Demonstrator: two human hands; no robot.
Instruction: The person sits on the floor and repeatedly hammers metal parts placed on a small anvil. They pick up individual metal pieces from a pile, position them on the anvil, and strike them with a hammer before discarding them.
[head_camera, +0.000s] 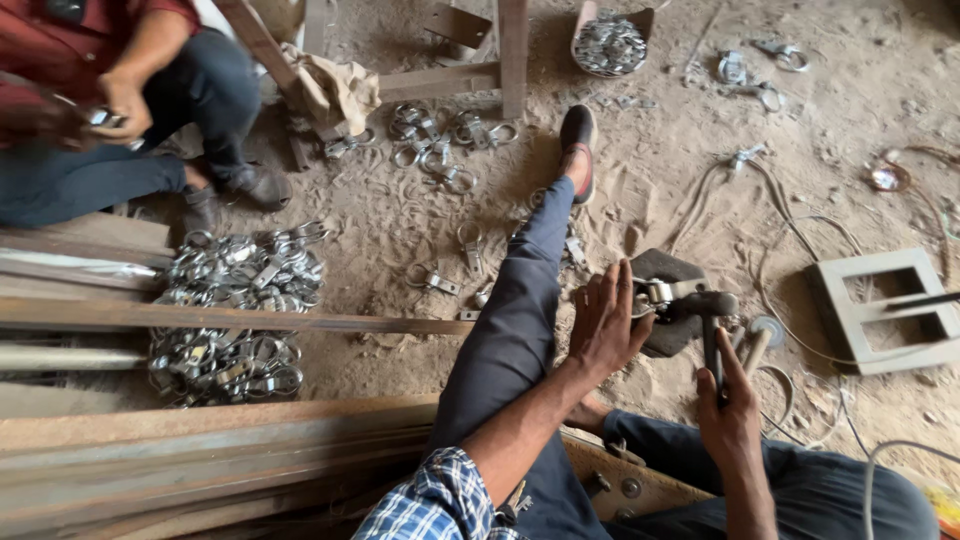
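I sit on a dirt floor with my left leg stretched forward. My left hand (607, 322) presses a small metal clamp (655, 293) onto a dark iron block (672, 270), fingers spread over the piece. My right hand (727, 405) grips the handle of a hammer (707, 306), whose head rests right beside the clamp on the block. A second hammer (762, 335) lies on the ground just right of my right hand.
Piles of shiny metal clamps (240, 270) lie at left, more scattered ahead (435, 135) and in a container (608, 42). Long steel bars (200, 320) cross the left foreground. Another person (120, 100) sits at top left handling a clamp. A metal frame (880, 305) and cables lie right.
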